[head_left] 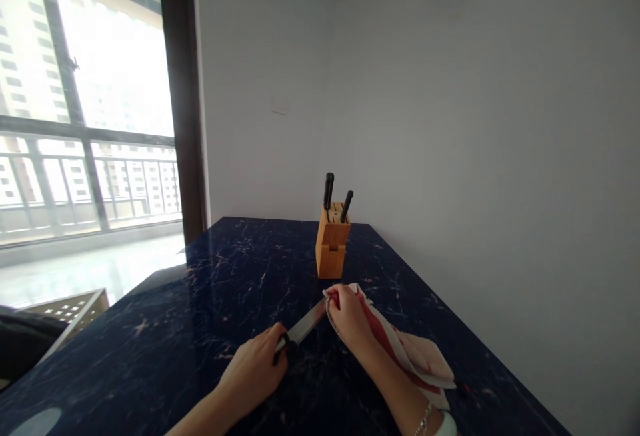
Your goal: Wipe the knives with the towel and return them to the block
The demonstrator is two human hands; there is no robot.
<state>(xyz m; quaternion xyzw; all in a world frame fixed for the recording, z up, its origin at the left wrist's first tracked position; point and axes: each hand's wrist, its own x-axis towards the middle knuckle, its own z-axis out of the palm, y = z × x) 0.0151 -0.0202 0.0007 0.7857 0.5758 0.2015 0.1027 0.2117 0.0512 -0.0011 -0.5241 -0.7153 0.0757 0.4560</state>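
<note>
A kitchen knife with a dark handle and a broad steel blade is held over the table, its blade slanting away to the upper right. My left hand is closed around the handle. Pinched in my right hand is a red and white cloth, gathered at the blade's tip end, so the tip is hidden. The rest of the cloth trails along and under my right forearm onto the table. Just beyond my right hand stands a wooden knife block with two black-handled knives in its top slots.
The dark blue marble-patterned table runs to the corner, with a grey wall along its right side. At left are a large window and a perforated chair back. A small dark-and-red object lies beside the cloth.
</note>
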